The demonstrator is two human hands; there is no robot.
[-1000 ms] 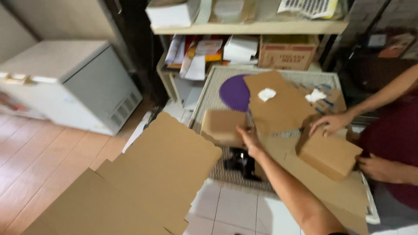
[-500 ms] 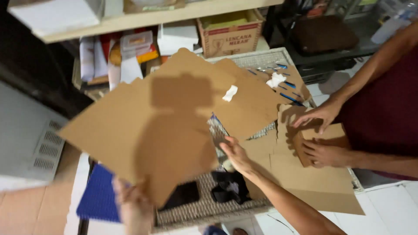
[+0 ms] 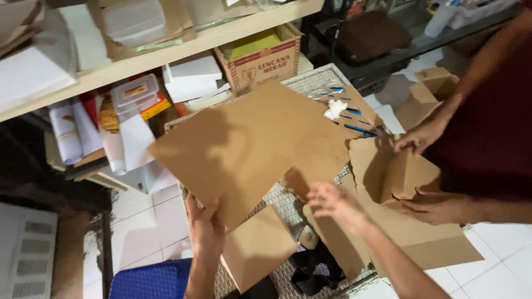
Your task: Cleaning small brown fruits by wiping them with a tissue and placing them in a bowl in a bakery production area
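Observation:
My left hand [image 3: 205, 232] grips the lower edge of a large flat brown cardboard sheet [image 3: 255, 144] and holds it tilted over a woven wicker table [image 3: 280, 207]. Just past the sheet's lower right corner, my right hand [image 3: 332, 202] hovers with its fingers spread and nothing in it. A smaller cardboard piece [image 3: 257, 246] lies on the table below the sheet. To the right, another person's two hands [image 3: 438, 205] hold a partly folded cardboard box [image 3: 407, 174] on more flat cardboard.
A wooden shelf [image 3: 166, 52] behind the table carries paper stacks, plastic tubs and a printed carton [image 3: 263, 63]. Blue pens [image 3: 354, 128] and a white scrap [image 3: 335, 108] lie at the table's far end. A black object [image 3: 316, 271] sits near me; a blue stool [image 3: 147, 279] is at lower left.
The large sheet has swung left and down, showing the box folding on the right. My left hand now shows clearly on the sheet's lower edge, and my right hand has moved right of it.

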